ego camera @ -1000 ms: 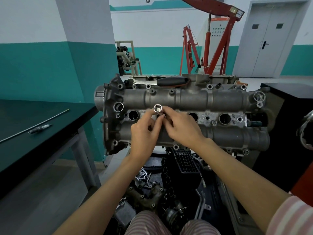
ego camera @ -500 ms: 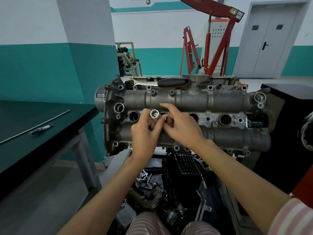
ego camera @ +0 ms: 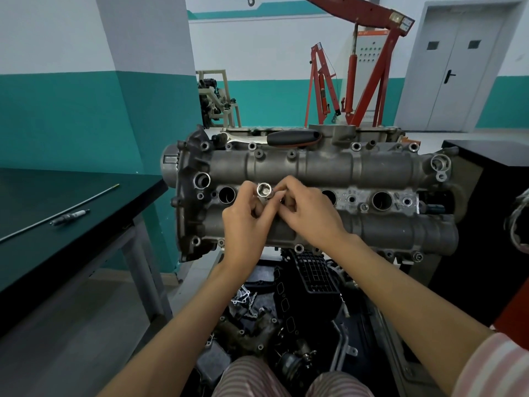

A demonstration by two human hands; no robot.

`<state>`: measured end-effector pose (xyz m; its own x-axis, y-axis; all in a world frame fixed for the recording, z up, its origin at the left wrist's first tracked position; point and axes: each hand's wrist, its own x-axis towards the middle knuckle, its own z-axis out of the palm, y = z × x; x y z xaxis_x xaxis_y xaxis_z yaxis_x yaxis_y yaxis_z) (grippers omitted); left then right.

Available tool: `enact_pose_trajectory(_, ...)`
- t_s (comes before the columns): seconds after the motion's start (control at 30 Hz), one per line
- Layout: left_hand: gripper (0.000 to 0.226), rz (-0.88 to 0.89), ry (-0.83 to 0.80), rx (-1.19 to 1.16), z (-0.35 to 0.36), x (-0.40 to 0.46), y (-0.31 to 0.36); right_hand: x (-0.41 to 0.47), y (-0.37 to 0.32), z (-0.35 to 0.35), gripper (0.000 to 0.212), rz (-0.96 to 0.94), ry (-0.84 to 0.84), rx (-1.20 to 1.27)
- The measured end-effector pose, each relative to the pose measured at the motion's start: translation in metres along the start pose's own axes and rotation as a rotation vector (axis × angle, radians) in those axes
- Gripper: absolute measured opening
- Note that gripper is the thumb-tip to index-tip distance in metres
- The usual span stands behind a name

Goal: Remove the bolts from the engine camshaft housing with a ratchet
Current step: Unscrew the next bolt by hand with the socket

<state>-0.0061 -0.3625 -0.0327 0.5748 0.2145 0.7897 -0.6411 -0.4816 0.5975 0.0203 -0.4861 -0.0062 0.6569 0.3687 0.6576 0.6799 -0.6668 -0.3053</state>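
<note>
The grey cast-metal camshaft housing lies lengthwise across the middle of the view, its row of round dark bores facing up between two long rounded humps. Both hands meet over the centre of that row. The left hand has its fingers curled round a short shiny silver socket, whose open end points up toward the camera. The right hand comes in from the other side, its thumb and forefinger pinching something small just beside the socket; what it pinches is too hidden to tell. The two hands touch each other at the fingertips.

The chrome ratchet with a black rubber handle lies along the far edge of the housing, well apart from both hands. Small bolts sit in bosses along that far edge.

To the left stands a dark green worktop bearing a thin metal rod and a spark plug just beside it. Behind the engine a red engine hoist stands before the white and teal wall, near a grey double door. Below the housing, black engine parts lie in a heap.
</note>
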Motion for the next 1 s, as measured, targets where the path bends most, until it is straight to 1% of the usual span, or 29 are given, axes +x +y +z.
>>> enact_pose_trajectory(0.03,0.014,0.018,-0.018,0.005,-0.001,-0.0007,0.0003,-0.0002,0.0002,-0.0001,0.02,-0.013,0.005,-0.015)
enact_pose_trajectory(0.07,0.01,0.04,-0.04,0.012,-0.0027,-0.0018,0.0014,-0.0007,0.0002,-0.0001,0.019,-0.036,0.006,-0.033)
enact_pose_trajectory(0.13,0.02,0.074,-0.068,0.032,-0.0046,-0.0022,0.0007,-0.002,0.0006,0.0008,0.024,-0.09,0.013,-0.059)
enact_pose_trajectory(0.2,0.013,0.074,-0.063,0.057,-0.0051,-0.0017,-0.0003,-0.0033,0.0001,0.0002,0.03,-0.116,0.01,-0.071)
enact_pose_trajectory(0.23,0.009,0.061,-0.048,0.059,-0.0048,-0.0011,-0.0004,-0.003,-0.0007,0.0,0.032,-0.11,0.003,-0.074)
enact_pose_trajectory(0.33,0.018,0.001,0.001,0.007,-0.0013,0.0001,-0.0015,-0.001,-0.0016,-0.0001,0.039,-0.028,-0.022,-0.033)
enact_pose_trajectory(0.4,0.021,-0.008,-0.003,0.0,-0.0004,0.0004,-0.0007,0.0,0.0001,0.0006,0.028,0.011,-0.009,-0.012)
enact_pose_trajectory(0.47,0.016,0.008,-0.031,0.014,-0.0012,-0.0002,-0.0001,-0.001,0.0013,0.001,0.017,-0.013,0.012,-0.032)
enact_pose_trajectory(0.5,0.012,0.031,-0.051,0.025,-0.0024,-0.0008,0.0002,-0.0014,0.001,0.0011,0.016,-0.041,0.016,-0.044)
enact_pose_trajectory(0.6,0.024,0.087,-0.088,0.072,-0.0043,-0.0013,-0.0003,-0.002,0.0009,0.0021,0.025,-0.116,0.014,-0.069)
enact_pose_trajectory(0.67,0.017,0.091,-0.066,0.101,-0.005,-0.0001,-0.0011,-0.0025,0.0009,0.0016,0.027,-0.12,0.012,-0.085)
enact_pose_trajectory(0.73,0.011,0.064,-0.039,0.076,-0.004,0.0008,-0.0021,-0.003,0.0,0.0012,0.03,-0.084,0.002,-0.077)
enact_pose_trajectory(0.8,0.018,0.016,-0.026,0.04,-0.0014,0.0017,-0.0016,-0.0017,-0.0011,0.0008,0.036,-0.003,-0.012,-0.019)
enact_pose_trajectory(0.87,0.027,0.007,-0.014,0.041,-0.0002,0.0026,-0.001,-0.0001,0.0007,0.0018,0.026,0.039,-0.01,0.009)
enact_pose_trajectory(0.9,0.025,0.014,-0.022,0.044,-0.0006,0.0029,0.0001,0.0002,0.002,0.0022,0.019,0.031,0.0,0.003)
enact_pose_trajectory(0.97,0.011,0.053,-0.071,0.058,-0.0037,0.0021,0.0014,-0.0003,0.0032,0.0029,0.014,-0.016,0.015,-0.027)
enact_pose_trajectory(1.0,0.017,0.078,-0.091,0.078,-0.0051,0.0015,0.002,-0.0015,0.0037,0.0037,0.015,-0.049,0.023,-0.043)
